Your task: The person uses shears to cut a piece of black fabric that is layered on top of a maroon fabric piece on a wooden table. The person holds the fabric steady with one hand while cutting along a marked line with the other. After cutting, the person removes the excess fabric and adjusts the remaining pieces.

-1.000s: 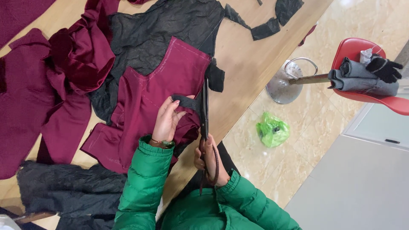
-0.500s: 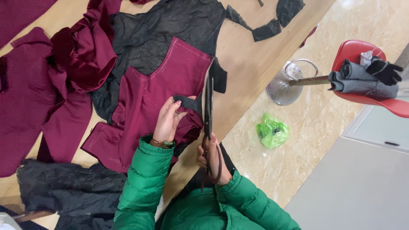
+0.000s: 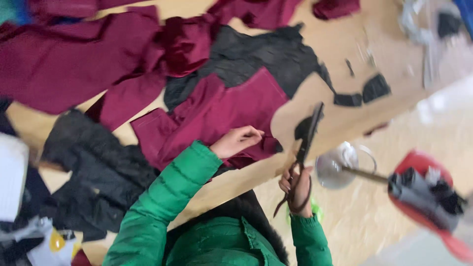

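Right hand was closed through the loops of the long black scissors, blades pointing up over the bench's near edge by a small black scrap. My left hand pinched the lower hem of the maroon fabric piece, fingers curled shut on it, close to that same edge. I judged the cloth soft, light and floppy, best gripped at the hem and kept taut.
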